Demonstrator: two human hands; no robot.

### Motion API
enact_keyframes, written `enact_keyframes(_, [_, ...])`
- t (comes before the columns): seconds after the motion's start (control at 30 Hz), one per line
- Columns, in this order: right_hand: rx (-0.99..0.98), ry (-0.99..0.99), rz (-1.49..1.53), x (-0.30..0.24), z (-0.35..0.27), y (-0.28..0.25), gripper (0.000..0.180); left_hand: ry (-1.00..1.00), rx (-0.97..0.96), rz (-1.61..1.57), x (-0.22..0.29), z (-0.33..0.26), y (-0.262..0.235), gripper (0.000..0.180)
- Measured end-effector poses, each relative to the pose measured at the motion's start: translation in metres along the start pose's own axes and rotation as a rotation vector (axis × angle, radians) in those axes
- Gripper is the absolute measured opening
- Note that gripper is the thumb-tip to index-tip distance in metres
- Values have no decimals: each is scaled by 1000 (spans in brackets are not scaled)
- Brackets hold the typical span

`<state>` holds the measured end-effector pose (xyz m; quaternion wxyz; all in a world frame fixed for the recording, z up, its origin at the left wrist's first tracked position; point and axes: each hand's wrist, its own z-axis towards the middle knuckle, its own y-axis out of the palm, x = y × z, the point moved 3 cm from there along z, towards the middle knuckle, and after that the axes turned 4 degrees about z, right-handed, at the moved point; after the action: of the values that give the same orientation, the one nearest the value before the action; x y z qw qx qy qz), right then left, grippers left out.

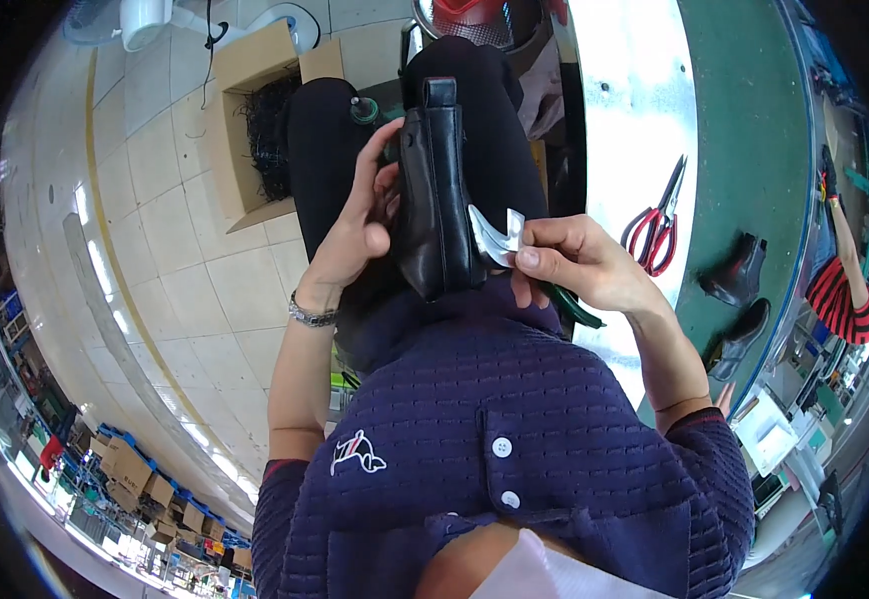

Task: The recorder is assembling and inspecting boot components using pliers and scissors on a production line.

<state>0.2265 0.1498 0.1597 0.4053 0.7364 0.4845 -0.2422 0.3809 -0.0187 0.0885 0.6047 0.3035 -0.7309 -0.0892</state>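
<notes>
A black ankle boot (434,200) stands between my thighs, its pull loop at the far end. My left hand (360,210) is closed on the boot's left side, with some fingers hidden behind the leather. In my right hand (579,262) is a green-handled tool (576,307) with shiny, pale, curved parts (494,240) at its front. These parts lie against or very close to the boot's right side; contact is unclear. My fingers cover the tool's middle, so its exact kind does not show.
A carton (245,140) of black material stands on the floor at left. To my right is a pale metal-topped bench (629,110) with red-handled scissors (654,225). Farther right, two dark boots (734,272) lie on a green surface (744,120). Another person's striped sleeve (842,304) shows beyond.
</notes>
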Motion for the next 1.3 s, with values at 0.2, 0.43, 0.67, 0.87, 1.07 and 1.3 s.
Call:
enact_keyframes(0.2, [21, 88, -91, -4, -4, 7, 37, -12, 321, 214, 16, 21, 28, 75])
enact_keyframes(0.43, [138, -168, -686, -39, -7, 13, 36, 41, 466, 204, 19, 12, 35, 71])
enact_keyframes(0.67, [10, -218, -820, -27, -9, 5, 26, -67, 26, -129, -16, 25, 2, 88])
enact_keyframes(0.87, [756, -137, -759, 27, -22, -72, 27, -295, -85, -15, -61, 25, -12, 99])
enact_keyframes(1.07, [1148, 93, -1168, 70, -42, -163, 42, 63, -267, 264, 4, 53, 31, 89])
enact_keyframes(1.3, [404, -612, -886, 11, -19, -83, 92, 128, -507, -564, 32, 98, 55, 94])
